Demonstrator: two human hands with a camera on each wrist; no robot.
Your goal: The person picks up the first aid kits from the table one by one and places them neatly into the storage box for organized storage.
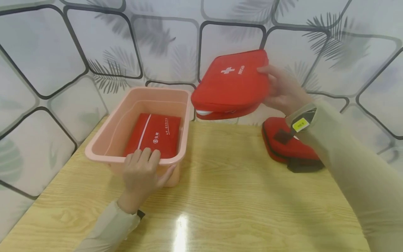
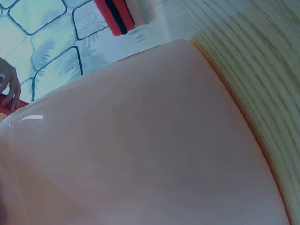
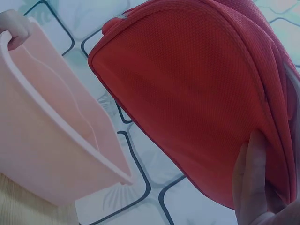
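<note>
My left hand (image 1: 141,173) grips the near rim of a pink plastic bin (image 1: 184,140), fingers curled over the edge and thumb outside. Inside the bin lies a flat red pouch (image 1: 157,136) with a white stripe and white lettering. To the right of the bin, my right hand (image 1: 281,89) holds up a red first aid bag (image 1: 233,82) by its right side. A white cross and lettering mark its top, and something white peeks out along its front edge. In the right wrist view, fingers (image 3: 251,173) press against the underside of this bag.
A second red case (image 1: 283,143) with black trim sits on the wooden table (image 1: 226,182) at the right, partly behind my right forearm. Patterned fabric (image 1: 170,38) with dark rounded outlines and leaf prints stands behind the table.
</note>
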